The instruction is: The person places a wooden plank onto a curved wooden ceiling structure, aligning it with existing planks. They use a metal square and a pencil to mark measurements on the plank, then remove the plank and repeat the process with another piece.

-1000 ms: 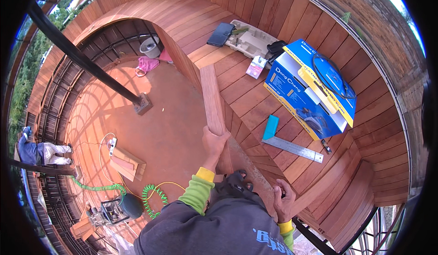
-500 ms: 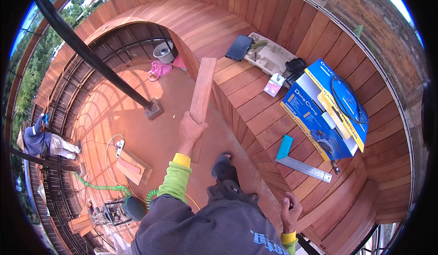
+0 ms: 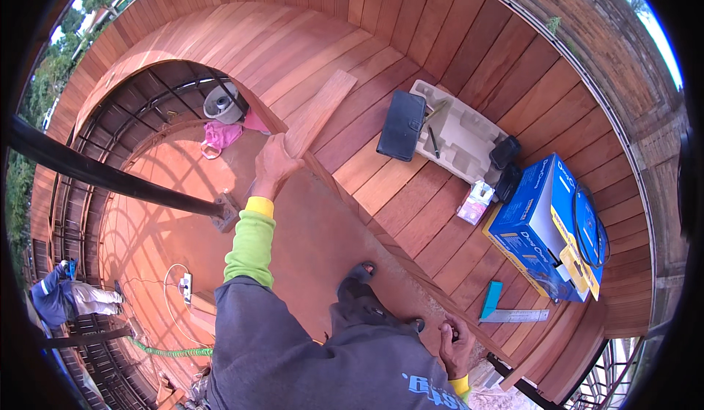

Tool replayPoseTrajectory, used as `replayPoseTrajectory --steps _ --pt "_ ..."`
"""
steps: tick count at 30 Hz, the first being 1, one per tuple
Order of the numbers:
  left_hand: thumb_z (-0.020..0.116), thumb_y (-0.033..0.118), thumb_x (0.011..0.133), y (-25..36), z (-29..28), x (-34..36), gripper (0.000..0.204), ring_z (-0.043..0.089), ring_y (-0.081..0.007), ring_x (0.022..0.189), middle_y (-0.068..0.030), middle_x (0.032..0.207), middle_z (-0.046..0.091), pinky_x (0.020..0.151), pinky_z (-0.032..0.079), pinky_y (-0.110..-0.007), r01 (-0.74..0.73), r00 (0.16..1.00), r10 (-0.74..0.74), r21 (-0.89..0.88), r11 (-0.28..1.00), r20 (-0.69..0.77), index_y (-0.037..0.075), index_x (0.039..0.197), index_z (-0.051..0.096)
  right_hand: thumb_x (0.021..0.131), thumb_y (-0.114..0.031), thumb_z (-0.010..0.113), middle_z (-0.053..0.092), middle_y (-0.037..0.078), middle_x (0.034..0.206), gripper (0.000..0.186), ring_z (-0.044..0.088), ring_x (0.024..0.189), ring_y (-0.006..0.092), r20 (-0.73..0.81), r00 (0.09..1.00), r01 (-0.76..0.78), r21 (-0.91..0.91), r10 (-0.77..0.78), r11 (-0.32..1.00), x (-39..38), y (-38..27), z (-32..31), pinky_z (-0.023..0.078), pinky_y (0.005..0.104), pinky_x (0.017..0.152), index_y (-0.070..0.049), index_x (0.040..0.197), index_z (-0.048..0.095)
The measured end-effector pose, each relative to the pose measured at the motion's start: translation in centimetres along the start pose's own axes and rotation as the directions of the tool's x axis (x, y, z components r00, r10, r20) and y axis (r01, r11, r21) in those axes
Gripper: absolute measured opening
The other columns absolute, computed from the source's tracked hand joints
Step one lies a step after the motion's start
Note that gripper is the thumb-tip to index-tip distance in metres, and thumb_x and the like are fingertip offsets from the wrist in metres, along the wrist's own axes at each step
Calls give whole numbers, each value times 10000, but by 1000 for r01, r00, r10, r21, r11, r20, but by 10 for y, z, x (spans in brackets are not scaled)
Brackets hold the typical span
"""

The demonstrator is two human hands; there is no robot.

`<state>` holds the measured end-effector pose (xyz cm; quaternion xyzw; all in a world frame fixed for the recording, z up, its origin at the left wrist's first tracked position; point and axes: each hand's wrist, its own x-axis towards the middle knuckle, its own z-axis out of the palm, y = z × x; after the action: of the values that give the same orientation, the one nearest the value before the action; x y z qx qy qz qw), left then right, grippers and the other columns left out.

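My left hand [image 3: 275, 162] is closed around the lower end of a reddish-brown wooden board [image 3: 323, 113]. The board slants away to the right, and its far part overlaps the curved plank bench; whether it touches the bench I cannot tell. Low beside the bench's near edge is my right hand [image 3: 456, 348], its fingers curled around something small and dark that I cannot make out. Nearest to that hand on the bench lies a try square [image 3: 517, 315] with a teal handle and a metal blade.
On the bench [image 3: 414, 212] are a black wallet-like case [image 3: 401, 125], a moulded tray [image 3: 462, 135] with a pen [image 3: 433, 142], a small pack [image 3: 475, 202] and a blue box [image 3: 532, 223]. A black post [image 3: 117, 179] slants across the left. Another person [image 3: 73, 293] works at far left.
My left hand has carried the board farther out, and it now tilts more to the right over the bench. The view has shifted; my right hand stays low with fingers curled.
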<state>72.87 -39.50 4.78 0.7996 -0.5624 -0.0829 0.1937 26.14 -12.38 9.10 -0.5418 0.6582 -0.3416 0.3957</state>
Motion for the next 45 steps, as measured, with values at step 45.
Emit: replayPoseTrajectory --steps 45 --pt "551 340 981 346 149 -590 364 577 -114 711 -58 885 621 633 487 -225 130 -77 649 -638 759 756 13 1129 613 948 -156 554 642 73 724 227 603 639 124 -778 335 -203 492 532 847 -322 207 -131 492 276 618 40 975 666"
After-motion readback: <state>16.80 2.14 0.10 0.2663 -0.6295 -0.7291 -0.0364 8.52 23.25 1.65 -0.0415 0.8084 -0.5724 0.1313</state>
